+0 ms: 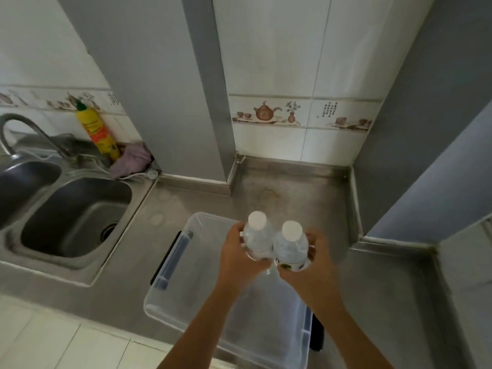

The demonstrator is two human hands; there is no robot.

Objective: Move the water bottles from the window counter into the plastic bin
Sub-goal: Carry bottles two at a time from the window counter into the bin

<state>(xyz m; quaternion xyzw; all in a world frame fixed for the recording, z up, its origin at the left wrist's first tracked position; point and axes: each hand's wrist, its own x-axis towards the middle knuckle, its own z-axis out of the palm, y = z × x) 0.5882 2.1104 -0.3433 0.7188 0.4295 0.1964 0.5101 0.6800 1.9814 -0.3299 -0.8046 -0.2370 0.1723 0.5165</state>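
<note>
Two clear water bottles with white caps are held upright side by side above the far end of a clear plastic bin (170, 294). My left hand (239, 259) grips the left bottle (257, 235) around its body. The right bottle (291, 246), with a label low on its side, is in my right hand (314, 262). The bottles touch each other. The bin stands on the steel counter, and what shows of its inside holds nothing.
A steel sink (72, 219) with a tap (29, 129) lies to the left. Behind it stand a yellow detergent bottle (99, 131) and a purple cloth (131, 161). Grey wall pillars and tiled walls close in the counter corner (292, 187) beyond the bin.
</note>
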